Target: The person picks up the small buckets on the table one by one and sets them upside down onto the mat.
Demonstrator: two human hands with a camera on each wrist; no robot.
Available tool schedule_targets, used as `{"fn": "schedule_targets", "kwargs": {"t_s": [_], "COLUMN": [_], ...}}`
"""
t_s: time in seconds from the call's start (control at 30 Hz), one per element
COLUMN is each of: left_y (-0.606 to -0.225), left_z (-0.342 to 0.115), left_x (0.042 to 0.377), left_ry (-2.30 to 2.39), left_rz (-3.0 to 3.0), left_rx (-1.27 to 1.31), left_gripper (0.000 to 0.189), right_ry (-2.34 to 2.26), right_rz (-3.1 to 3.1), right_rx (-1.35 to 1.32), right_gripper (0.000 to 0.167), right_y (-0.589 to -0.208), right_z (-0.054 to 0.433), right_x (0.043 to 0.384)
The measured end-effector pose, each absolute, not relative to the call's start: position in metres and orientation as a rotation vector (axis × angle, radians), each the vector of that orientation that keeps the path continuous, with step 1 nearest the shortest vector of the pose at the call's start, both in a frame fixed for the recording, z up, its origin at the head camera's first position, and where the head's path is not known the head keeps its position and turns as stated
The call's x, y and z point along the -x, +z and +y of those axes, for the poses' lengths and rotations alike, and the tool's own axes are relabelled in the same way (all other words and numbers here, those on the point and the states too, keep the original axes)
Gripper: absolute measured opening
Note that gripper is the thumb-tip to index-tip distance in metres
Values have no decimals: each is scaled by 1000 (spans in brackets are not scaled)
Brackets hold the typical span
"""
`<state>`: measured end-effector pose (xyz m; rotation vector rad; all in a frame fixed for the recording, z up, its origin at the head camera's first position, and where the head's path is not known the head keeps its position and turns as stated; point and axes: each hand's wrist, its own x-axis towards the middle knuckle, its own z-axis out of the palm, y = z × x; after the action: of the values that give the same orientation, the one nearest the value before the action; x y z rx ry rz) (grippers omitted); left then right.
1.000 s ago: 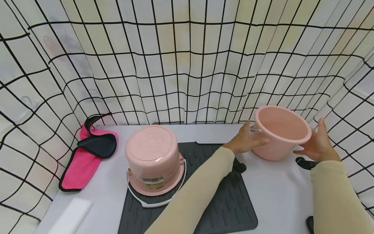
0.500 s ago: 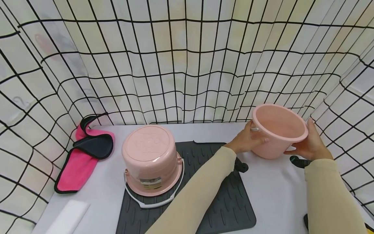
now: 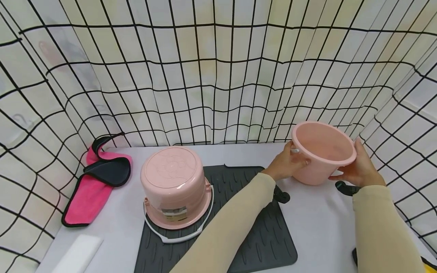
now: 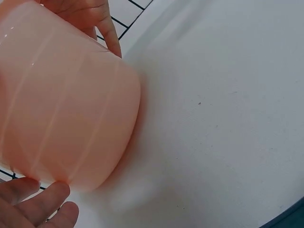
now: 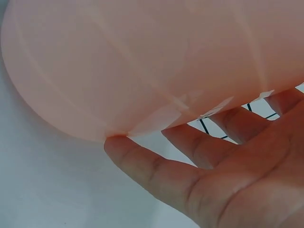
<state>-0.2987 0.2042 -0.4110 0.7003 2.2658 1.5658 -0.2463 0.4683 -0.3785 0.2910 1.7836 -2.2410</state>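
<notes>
The fingertips of the right hand (image 3: 362,167) are spread and lightly bent against the outer wall of the pink bucket (image 3: 323,151), its thumb set apart from them; the left hand (image 3: 285,162) grips the opposite side, thumb across the wall, just beside a pale handle end (image 3: 294,151). Between them the bucket sits mouth upward with a slight tilt, at the table's (image 3: 324,220) back right, near the black net (image 3: 215,59); whether its base touches the table I cannot tell. Holding it well seems to call for equal pressure from both sides, since spread fingertips on smooth plastic could slip, and for hands level with each other so the rim does not tip. The left thumb had best bear on the wall, not on the handle end, which may swing. Farther left, an upturned bucket (image 3: 174,182) stands on the dark mat (image 3: 252,235), its white handle (image 3: 179,239) looped in front; the left sleeve (image 3: 225,223) crosses the mat close by, so wide elbow movement would risk knocking it.
</notes>
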Motion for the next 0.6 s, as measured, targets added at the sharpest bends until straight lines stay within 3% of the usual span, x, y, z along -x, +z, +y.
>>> {"fn": "schedule_targets", "kwargs": {"t_s": [0.6], "left_y": [-407], "left_z": [185], "left_x": [287], "left_ry": [1682], "left_rz": [2183], "left_rx": [-858], "left_gripper": [88], "right_ry": [-2286], "right_rz": [1875], "right_rx": [-263], "right_gripper": [79], "right_y": [-362], "right_z": [456], "right_x": [232]}}
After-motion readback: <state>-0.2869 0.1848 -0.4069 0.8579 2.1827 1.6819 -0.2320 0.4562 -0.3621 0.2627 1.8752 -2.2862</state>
